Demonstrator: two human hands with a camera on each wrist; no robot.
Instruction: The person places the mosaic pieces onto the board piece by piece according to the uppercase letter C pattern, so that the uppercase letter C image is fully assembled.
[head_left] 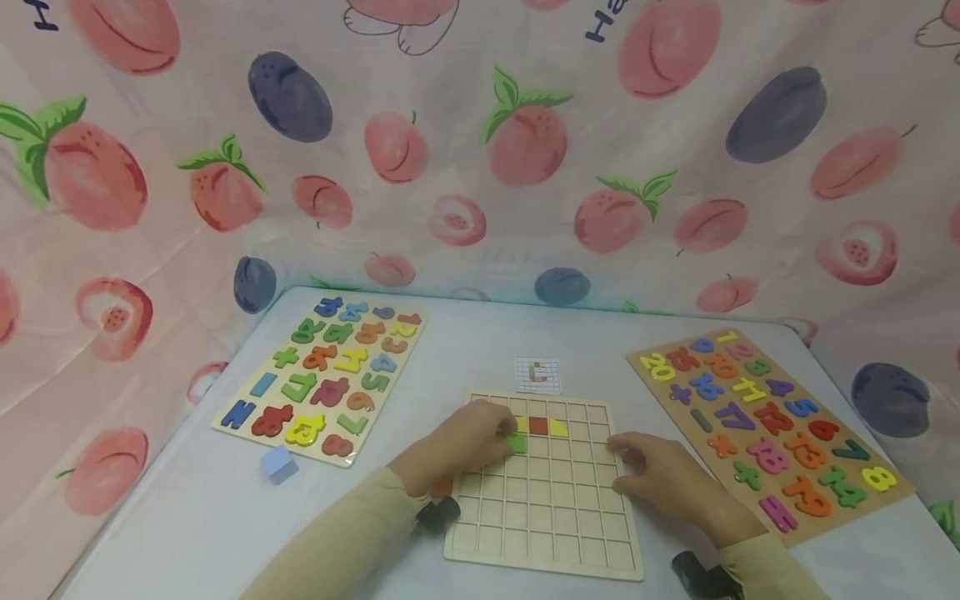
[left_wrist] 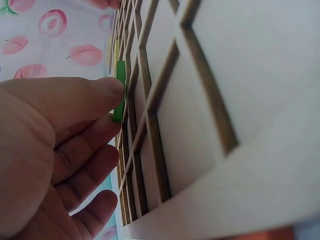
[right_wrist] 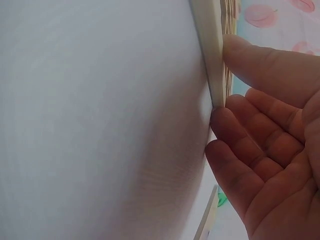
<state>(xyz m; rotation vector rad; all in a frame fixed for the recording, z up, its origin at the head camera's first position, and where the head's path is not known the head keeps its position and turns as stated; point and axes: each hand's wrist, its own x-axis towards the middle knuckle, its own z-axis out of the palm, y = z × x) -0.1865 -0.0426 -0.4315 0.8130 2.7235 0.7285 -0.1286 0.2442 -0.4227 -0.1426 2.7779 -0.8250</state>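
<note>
Left hand [head_left: 461, 446] grip pinching a green tile [head_left: 517, 442] at the upper left of the wooden grid board [head_left: 547, 533], beside red and yellow tiles already seated. Right hand [head_left: 660, 483] steadying the board's right edge, thumb on top, fingers relaxed. Tile likely light, stiff, smooth; best pinched by its thin edges. White bench [head_left: 187, 517], two number puzzles alongside, fruit-print curtain behind.

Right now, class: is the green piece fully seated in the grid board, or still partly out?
Partly out. The green piece stands proud of the grid board, pinched by the left hand.
</note>
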